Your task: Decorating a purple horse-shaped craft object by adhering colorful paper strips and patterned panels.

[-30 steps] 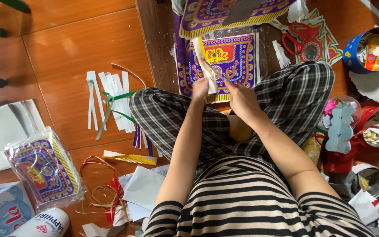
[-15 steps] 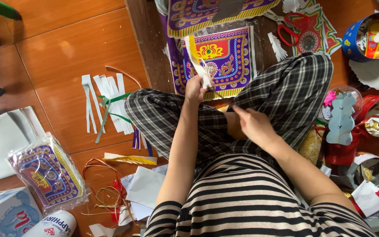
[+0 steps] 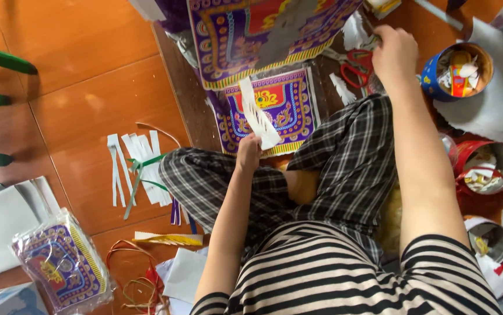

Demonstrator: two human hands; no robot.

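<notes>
Two hands at work, seated cross-legged on a wooden floor (image 3: 82,87).

Item 1: left hand (image 3: 249,153), fingers closed in a pinch on the lower end of a white cut-paper strip (image 3: 259,119), which stands up and leans toward 1 o'clock over a purple patterned sheet (image 3: 289,99).

Item 2: right hand (image 3: 395,55), stretched out to 1 o'clock, fingers curled down beside the red-handled scissors (image 3: 359,63); whether it grips anything cannot be told, as the fingertips are hidden.

Handling note, as a judgement: the strip looks thin and slit along one edge, so a light pinch low down, keeping it off the lap, should spare it from tearing; the far hand does well to take the scissors by the handles, not the blades.

Item 3: containers, all at 2 to 4 o'clock of the lap.
- Blue tin (image 3: 458,70), at 2 o'clock: holds white and coloured paper scraps.
- Red tin (image 3: 484,166), at 3 o'clock: holds white scraps with red bits.
- Grey tin (image 3: 489,238), at 4 o'clock: contents small and unclear.

Item 4: at 9 o'clock, loose white paper strips (image 3: 137,169) crossed by a green ribbon; at 8 o'clock, a clear bag of patterned sheets (image 3: 59,265).
</notes>
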